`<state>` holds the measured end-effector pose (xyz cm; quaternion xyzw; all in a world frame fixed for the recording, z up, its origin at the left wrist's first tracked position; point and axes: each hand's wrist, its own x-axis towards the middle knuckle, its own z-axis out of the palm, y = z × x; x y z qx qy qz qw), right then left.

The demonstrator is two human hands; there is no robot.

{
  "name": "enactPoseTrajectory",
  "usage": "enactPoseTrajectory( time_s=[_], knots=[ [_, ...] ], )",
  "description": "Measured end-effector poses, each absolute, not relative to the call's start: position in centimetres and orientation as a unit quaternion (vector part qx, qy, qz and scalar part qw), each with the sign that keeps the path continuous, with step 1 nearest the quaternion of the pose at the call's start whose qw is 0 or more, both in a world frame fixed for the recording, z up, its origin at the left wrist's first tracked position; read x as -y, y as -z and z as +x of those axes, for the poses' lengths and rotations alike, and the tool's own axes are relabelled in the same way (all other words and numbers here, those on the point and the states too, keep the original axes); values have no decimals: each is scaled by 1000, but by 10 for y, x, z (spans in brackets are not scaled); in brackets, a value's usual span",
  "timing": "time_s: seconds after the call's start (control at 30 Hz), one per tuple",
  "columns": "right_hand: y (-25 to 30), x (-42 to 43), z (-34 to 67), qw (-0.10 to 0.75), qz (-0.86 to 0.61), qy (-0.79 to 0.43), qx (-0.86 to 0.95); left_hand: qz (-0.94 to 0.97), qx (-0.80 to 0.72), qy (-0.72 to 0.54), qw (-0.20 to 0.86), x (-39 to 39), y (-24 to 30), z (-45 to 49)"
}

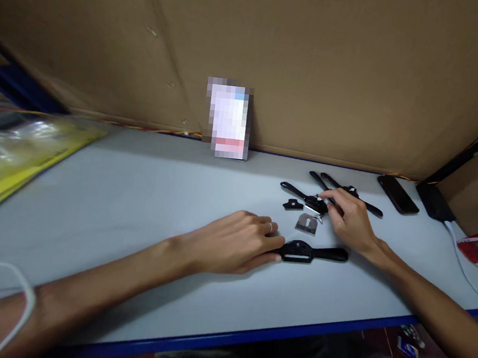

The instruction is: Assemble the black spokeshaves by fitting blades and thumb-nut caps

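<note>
My left hand (236, 241) lies closed over the left handle of a black spokeshave body (312, 253) on the grey table (133, 208). My right hand (348, 219) reaches over a second black spokeshave (305, 200) and pinches a small metal part on it. A flat metal blade (306, 224) lies loose between the two tools. A small black cap piece (292, 204) sits just left of the second tool. A third spokeshave (364, 203) lies behind my right hand.
A dark phone (397, 194) and a black charger block (435, 202) with a white cable (464, 265) lie at the right. A clear plastic bag with yellow card (19, 156) is at the left. A pixelated card (228, 118) leans on the cardboard wall (319, 68). The table's blue front edge (248, 335) is near.
</note>
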<state>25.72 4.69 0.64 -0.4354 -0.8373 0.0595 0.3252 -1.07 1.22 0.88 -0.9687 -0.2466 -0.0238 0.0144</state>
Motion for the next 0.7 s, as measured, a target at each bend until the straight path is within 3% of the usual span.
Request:
enactPoseTrajectory(
  time_s=[0.17,0.7],
  knots=[
    [-4,-48,259,319,-442,-67,836,-968,249,2,42,-26,-20,-27],
    [-4,-50,259,263,-479,-75,834,-872,474,-102,58,-61,-30,-71]
  ],
)
